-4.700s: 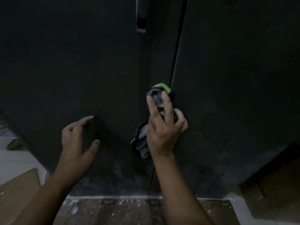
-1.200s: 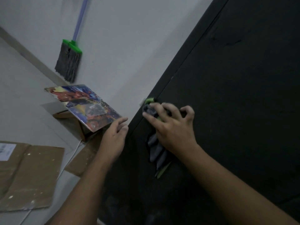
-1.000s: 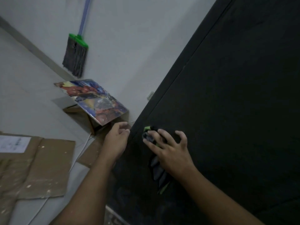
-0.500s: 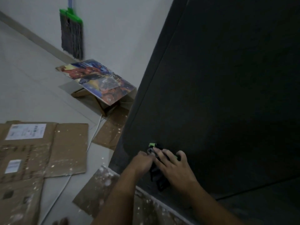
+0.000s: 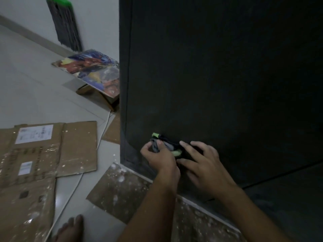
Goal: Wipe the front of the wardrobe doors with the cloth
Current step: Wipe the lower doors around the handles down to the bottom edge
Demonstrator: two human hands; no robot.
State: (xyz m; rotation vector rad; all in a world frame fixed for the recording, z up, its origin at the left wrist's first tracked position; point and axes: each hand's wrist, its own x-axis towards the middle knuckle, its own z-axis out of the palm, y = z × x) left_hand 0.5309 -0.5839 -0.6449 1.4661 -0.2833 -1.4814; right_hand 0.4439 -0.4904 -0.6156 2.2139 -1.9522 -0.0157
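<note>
The black wardrobe door (image 5: 218, 75) fills the right side of the head view. A dark grey cloth with green trim (image 5: 166, 144) is bunched against the door near its lower left corner. My left hand (image 5: 160, 157) grips the cloth's left part between thumb and fingers. My right hand (image 5: 204, 161) lies spread on the cloth's right part and presses it to the door. Most of the cloth is hidden under the two hands.
Flattened cardboard (image 5: 40, 154) lies on the pale floor at the left, with a white cable (image 5: 103, 131) beside it. A colourful picture board (image 5: 90, 72) leans on a box by the wall. A green-headed broom (image 5: 64, 21) stands behind. My bare foot (image 5: 70, 229) shows at the bottom.
Both hands have slid down the door with the cloth toward its lower left corner. My left hand, earlier open beside the door, now holds the cloth.
</note>
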